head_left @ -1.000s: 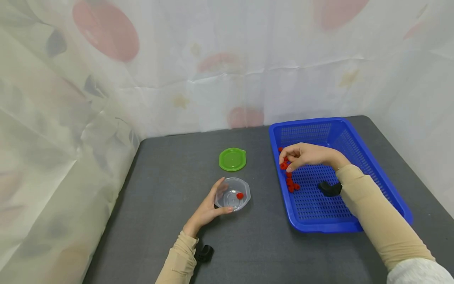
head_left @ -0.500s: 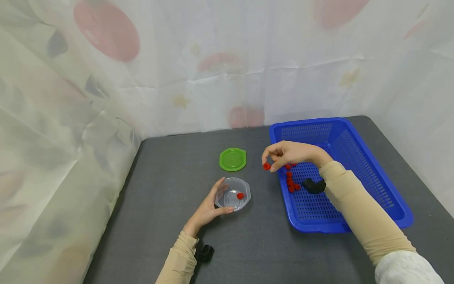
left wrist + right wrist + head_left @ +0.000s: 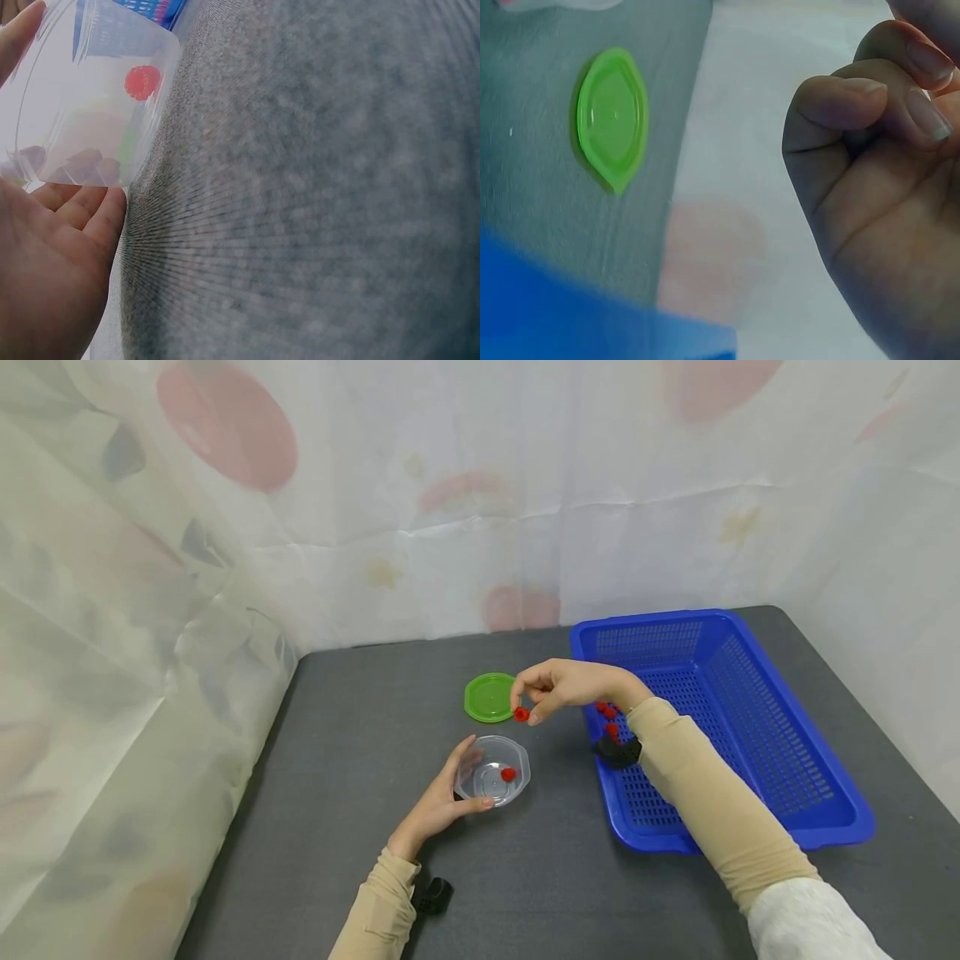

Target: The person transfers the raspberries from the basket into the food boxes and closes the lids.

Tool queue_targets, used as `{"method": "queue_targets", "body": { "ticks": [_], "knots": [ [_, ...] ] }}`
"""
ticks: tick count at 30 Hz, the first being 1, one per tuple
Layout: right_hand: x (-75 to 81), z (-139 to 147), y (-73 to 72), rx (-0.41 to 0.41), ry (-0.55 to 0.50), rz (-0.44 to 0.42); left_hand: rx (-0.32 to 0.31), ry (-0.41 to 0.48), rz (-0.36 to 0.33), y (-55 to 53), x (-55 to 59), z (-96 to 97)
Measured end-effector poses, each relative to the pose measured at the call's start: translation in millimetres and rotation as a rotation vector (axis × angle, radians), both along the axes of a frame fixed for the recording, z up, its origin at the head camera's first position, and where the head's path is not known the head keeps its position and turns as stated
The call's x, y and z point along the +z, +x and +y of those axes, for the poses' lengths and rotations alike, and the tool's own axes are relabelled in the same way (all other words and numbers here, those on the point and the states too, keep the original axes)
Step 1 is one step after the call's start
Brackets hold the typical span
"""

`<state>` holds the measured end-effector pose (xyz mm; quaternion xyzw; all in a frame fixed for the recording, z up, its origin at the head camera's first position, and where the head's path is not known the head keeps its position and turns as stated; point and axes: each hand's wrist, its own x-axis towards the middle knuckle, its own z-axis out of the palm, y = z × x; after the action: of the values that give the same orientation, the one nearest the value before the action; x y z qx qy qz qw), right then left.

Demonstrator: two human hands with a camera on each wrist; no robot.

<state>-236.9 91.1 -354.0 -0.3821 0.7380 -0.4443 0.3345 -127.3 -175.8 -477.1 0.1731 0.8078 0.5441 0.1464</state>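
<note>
My left hand [image 3: 437,810] grips a clear plastic container [image 3: 480,789] from its left side, thumb at the near rim and fingers round the far side. One raspberry [image 3: 142,82] lies inside it, seen through the wall in the left wrist view. Between thumb and forefinger my right hand [image 3: 564,683] pinches another raspberry [image 3: 521,714], up and to the right of the container, overlapping the edge of a green lid [image 3: 486,698] in the head view. The right wrist view shows curled fingers [image 3: 832,105]; the pinched berry is hidden there.
A blue basket [image 3: 757,727] stands at the right, with several raspberries [image 3: 611,729] along its left side, partly covered by the right wrist's black camera mount [image 3: 618,752]. The grey table [image 3: 345,760] ends at a hanging patterned sheet [image 3: 420,568].
My right hand has lifted a raspberry out of the blue basket and carried it left, over the basket's rim to beside the green lid. The left hand and container have stayed still.
</note>
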Motion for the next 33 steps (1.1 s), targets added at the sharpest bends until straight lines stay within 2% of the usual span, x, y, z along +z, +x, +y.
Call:
{"method": "queue_targets", "body": {
  "ticks": [4,6,16,23,33],
  "knots": [
    [-6.8,-13,-3.1,0.015,-0.018,-0.031,0.014,-0.003,0.007,-5.1,-16.6,-3.2],
    [-10.0,-19,-4.6,0.019,-0.025,-0.049,0.012,-0.007,0.017,-5.8,-20.4,-4.3],
    [-18.5,-44,-10.4,0.012,-0.053,-0.118,0.019,0.006,0.002,-4.6,-19.8,-4.6],
    [-29.4,-60,-11.1,0.056,-0.009,-0.131,-0.005,-0.013,-0.036,4.0,12.7,0.9],
    [-45.2,-75,-12.1,0.043,0.106,-0.116,0.003,-0.012,-0.054,5.2,13.7,2.0]
  ]
}}
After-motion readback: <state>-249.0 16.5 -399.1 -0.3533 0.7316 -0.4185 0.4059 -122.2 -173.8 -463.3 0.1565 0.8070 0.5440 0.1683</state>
